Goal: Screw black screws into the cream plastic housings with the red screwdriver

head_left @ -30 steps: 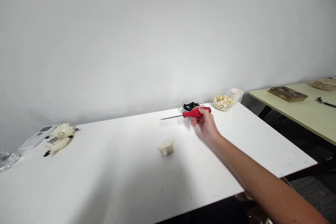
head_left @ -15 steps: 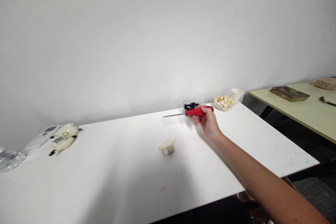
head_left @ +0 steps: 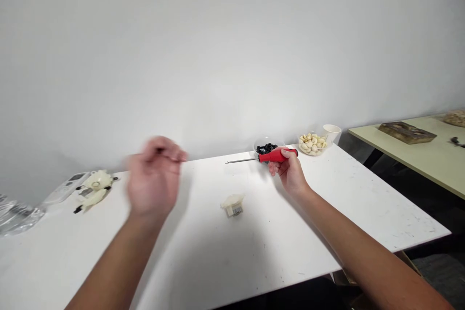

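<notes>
My right hand [head_left: 288, 169] is closed around the red handle of a screwdriver [head_left: 278, 155], held level above the table with its thin metal shaft pointing left. Something tiny may sit at the tip, too small to make out. Raised over the left-middle of the table is my left hand [head_left: 154, 179], blurred by motion, its fingers seemingly curled; whether it holds anything cannot be seen. Between the hands, nearer to me, a small cream plastic part [head_left: 233, 205] with a grey piece lies on the white table [head_left: 218, 271].
Behind my right hand stand a clear bowl of black pieces [head_left: 266, 148], a bowl of pale nut-like pieces [head_left: 313, 144] and a white cup [head_left: 332, 131]. At left lie cream plastic parts [head_left: 96, 182], a white remote [head_left: 67, 188] and clear plastic [head_left: 18, 215]. A greenish table [head_left: 428, 157] adjoins at right.
My left hand has come into view from below and now hovers over the left-middle of the table. My right hand keeps the screwdriver in nearly the same place. The view has shifted slightly.
</notes>
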`<state>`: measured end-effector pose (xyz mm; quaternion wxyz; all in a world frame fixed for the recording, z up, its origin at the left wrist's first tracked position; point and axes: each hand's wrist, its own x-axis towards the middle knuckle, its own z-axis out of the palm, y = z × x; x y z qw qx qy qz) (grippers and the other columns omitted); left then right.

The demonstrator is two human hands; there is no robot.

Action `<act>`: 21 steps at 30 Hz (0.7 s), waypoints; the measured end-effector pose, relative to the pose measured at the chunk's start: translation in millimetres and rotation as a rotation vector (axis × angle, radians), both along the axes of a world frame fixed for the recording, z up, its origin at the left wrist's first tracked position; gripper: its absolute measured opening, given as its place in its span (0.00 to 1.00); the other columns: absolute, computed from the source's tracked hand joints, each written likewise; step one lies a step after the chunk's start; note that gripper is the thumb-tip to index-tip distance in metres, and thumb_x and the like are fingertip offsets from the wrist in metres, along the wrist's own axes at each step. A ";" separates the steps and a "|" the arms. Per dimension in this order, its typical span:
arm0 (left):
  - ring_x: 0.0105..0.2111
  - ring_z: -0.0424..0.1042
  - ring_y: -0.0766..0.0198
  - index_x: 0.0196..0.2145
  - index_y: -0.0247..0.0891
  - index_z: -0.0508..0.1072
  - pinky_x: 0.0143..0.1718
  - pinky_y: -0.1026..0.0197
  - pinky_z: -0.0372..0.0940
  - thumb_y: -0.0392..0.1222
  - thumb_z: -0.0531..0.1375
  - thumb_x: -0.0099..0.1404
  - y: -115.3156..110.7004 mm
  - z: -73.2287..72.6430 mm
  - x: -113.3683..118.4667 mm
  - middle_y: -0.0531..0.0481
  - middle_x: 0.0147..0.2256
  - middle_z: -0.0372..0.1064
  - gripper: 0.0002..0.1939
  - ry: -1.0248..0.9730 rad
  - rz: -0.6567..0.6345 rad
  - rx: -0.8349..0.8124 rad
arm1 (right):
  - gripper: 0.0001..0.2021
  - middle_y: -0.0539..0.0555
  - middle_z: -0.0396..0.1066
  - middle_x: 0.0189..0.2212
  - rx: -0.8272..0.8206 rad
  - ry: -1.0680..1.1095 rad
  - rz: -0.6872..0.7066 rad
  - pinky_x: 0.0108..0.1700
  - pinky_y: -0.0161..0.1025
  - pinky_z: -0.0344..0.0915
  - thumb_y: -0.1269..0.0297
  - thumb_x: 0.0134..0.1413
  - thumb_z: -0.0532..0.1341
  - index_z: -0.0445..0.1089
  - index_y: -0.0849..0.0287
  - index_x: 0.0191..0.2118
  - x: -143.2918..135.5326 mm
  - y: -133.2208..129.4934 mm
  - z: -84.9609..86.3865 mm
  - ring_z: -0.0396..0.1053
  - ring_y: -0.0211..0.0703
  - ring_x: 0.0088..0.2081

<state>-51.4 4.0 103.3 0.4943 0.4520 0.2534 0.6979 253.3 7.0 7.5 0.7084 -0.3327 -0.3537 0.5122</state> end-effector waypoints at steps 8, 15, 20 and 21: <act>0.41 0.71 0.62 0.56 0.39 0.77 0.49 0.56 0.68 0.46 0.67 0.69 25.5 -102.1 12.4 0.46 0.43 0.74 0.20 0.226 -0.408 -0.466 | 0.11 0.54 0.75 0.23 -0.003 -0.027 0.037 0.23 0.36 0.65 0.56 0.60 0.60 0.74 0.59 0.37 1.3 -1.9 1.7 0.68 0.41 0.21; 0.53 0.74 0.55 0.48 0.39 0.80 0.60 0.51 0.65 0.47 0.68 0.69 20.4 -113.0 7.8 0.42 0.50 0.77 0.13 0.199 -0.488 -0.512 | 0.11 0.54 0.76 0.24 -0.001 -0.062 0.095 0.23 0.36 0.65 0.58 0.62 0.58 0.74 0.58 0.39 -3.8 -5.8 1.1 0.69 0.43 0.22; 0.50 0.73 0.58 0.47 0.39 0.80 0.58 0.54 0.67 0.46 0.70 0.68 22.8 -115.8 9.9 0.44 0.47 0.76 0.13 0.136 -0.453 -0.554 | 0.10 0.54 0.76 0.24 0.005 -0.087 0.124 0.23 0.37 0.64 0.59 0.62 0.58 0.74 0.58 0.38 -7.5 -10.2 3.0 0.69 0.43 0.22; 0.47 0.73 0.60 0.48 0.39 0.81 0.57 0.55 0.68 0.45 0.70 0.67 23.2 -116.2 9.6 0.45 0.44 0.76 0.13 0.131 -0.444 -0.558 | 0.10 0.54 0.76 0.24 0.004 -0.091 0.124 0.24 0.37 0.64 0.59 0.62 0.58 0.73 0.58 0.38 -7.8 -10.5 3.0 0.69 0.43 0.22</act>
